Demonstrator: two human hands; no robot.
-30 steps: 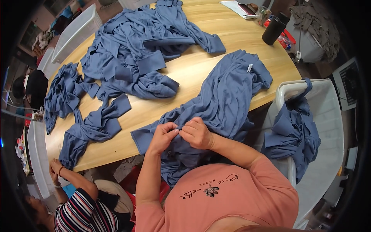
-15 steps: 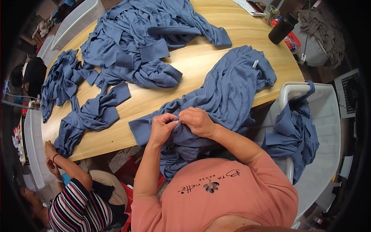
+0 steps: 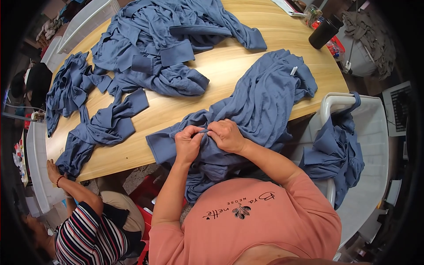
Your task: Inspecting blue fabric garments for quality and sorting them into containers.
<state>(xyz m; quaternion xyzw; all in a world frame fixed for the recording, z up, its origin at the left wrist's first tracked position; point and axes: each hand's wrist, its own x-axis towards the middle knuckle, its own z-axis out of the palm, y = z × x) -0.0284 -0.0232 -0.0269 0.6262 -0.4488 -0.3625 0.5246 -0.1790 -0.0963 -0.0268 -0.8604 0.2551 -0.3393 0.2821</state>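
Note:
A blue cloth garment (image 3: 260,97), apparently a shirt, lies bunched over the table's near edge and hangs down in front of me. My left hand (image 3: 188,142) pinches a small fold of it between thumb and fingertips. Close beside it, my right hand (image 3: 227,136) grips the same fold, its fingers curled in. A short bit of cloth shows between the two hands. One wide flat end of the garment spreads out left of my left wrist. On its far right part sits a small white piece (image 3: 293,70), too small to name.
More blue garments (image 3: 150,39) are heaped across the wooden table (image 3: 221,95). A black bottle (image 3: 326,33) stands at the far right. To my right, a white plastic bin (image 3: 373,132) has a blue garment (image 3: 333,154) over its rim. A co-worker's hand (image 3: 53,171) touches cloth at left.
Both my hands have shifted slightly, keeping their pinch on the fold; a little more cloth shows between them. The co-worker's nearer hand has moved slightly left and the other is less visible.

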